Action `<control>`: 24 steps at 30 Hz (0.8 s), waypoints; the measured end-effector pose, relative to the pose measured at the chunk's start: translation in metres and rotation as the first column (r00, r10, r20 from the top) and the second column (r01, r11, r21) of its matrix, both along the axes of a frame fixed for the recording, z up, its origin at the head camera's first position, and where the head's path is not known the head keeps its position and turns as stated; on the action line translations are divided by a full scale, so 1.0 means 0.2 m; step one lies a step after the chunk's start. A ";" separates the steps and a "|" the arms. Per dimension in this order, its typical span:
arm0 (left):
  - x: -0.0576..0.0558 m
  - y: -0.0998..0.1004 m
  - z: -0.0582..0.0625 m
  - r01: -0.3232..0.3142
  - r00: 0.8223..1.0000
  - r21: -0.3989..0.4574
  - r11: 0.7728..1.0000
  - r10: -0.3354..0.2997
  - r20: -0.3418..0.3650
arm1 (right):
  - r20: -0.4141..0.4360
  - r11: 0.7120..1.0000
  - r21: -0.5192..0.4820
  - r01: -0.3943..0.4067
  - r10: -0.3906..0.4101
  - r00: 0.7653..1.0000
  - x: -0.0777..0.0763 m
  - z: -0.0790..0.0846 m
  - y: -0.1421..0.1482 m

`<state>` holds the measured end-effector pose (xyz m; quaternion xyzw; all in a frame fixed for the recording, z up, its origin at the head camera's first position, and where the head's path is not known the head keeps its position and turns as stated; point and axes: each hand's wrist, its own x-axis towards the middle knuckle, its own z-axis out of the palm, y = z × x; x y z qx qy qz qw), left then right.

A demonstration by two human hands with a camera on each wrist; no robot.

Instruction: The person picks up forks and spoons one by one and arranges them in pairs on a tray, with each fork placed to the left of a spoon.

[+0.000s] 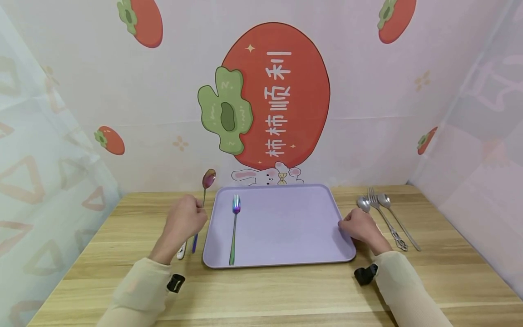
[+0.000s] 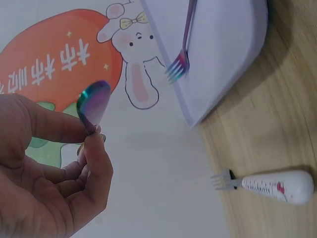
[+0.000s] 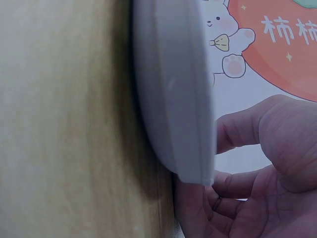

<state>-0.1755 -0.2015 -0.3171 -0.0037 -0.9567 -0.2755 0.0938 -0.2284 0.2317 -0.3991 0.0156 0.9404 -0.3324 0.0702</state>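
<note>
Spoon [image 1: 209, 178], rainbow-tinted and metallic, stood at a slant just left of the lavender tray [image 1: 286, 227], bowl uppermost. The left hand [image 1: 185, 219] pinched it on the upper handle between thumb and fingers; whether its lower end met the counter [image 1: 278, 290] could not be told. It looked light, stiff and hard to damage, though so slim and polished a handle would likely twist in a loose pinch. A hold close below the bowl, as here, seemed sensible, keeping the broader end steady.

The right hand [image 1: 361, 225] had its fingers gripping the tray's right rim. The tray lay on the counter and appeared rigid, probably plastic and light for its breadth; its raised rim offered the surest purchase. Its smooth face might let the rainbow fork [image 1: 234, 227] slide if tilted. Left of the tray, the white-handled fork [image 2: 280, 187] had a chunkier grip, probably the easiest to pick up.
</note>
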 end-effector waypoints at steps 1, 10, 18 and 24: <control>0.00 0.01 0.00 0.002 1.000 0.005 1.000 -0.002 0.005 | 0.000 1.000 0.000 0.001 -0.001 1.000 0.00 0.00 0.00; -0.04 0.09 -0.02 0.015 0.999 0.030 0.999 -0.016 0.042 | 0.006 1.000 -0.003 0.008 -0.008 1.000 0.00 0.00 0.00; -0.07 0.16 -0.05 0.005 0.998 0.035 0.999 -0.007 0.068 | 0.005 1.000 -0.006 0.008 -0.008 1.000 0.00 0.00 0.00; -0.09 0.22 -0.07 0.034 0.998 0.023 0.999 -0.035 0.060 | 0.006 1.000 -0.001 0.007 -0.007 1.000 0.00 0.00 0.00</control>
